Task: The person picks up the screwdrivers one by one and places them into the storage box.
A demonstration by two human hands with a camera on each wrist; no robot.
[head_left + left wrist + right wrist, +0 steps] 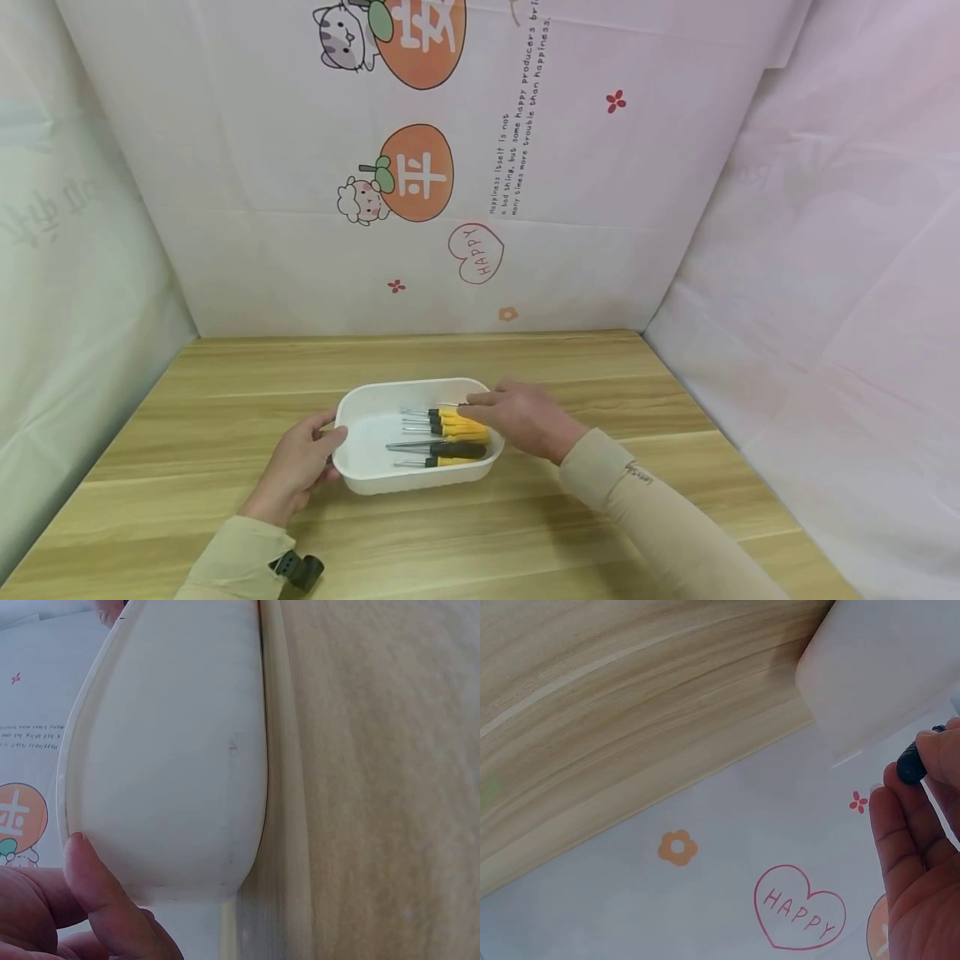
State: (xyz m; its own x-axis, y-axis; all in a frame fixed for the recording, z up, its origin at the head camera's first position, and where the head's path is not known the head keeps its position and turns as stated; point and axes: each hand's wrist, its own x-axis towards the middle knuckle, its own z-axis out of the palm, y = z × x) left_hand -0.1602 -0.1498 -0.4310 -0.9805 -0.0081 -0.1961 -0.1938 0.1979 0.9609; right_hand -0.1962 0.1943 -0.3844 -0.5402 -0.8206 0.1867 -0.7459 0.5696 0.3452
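Note:
A white plastic tray point(375, 479) sits on the table with several small screwdrivers side by side in its right half. Most have yellow and black handles point(467, 429); a larger one has a black handle point(459, 451). My left hand point(296, 462) holds the tray's left end, thumb on the rim. At the tray's far right corner, my right hand point(528, 419) pinches a dark-handled screwdriver point(910, 766) between thumb and fingers. Only its handle end shows in the right wrist view; a thin shaft appears over the tray in the head view.
The wood-grain table point(600, 517) runs back to a printed white cloth wall point(562, 275). More pale cloth hangs along the left side point(82, 250) and the right side point(840, 333). A dark strap end with a black piece point(300, 571) is at my left cuff.

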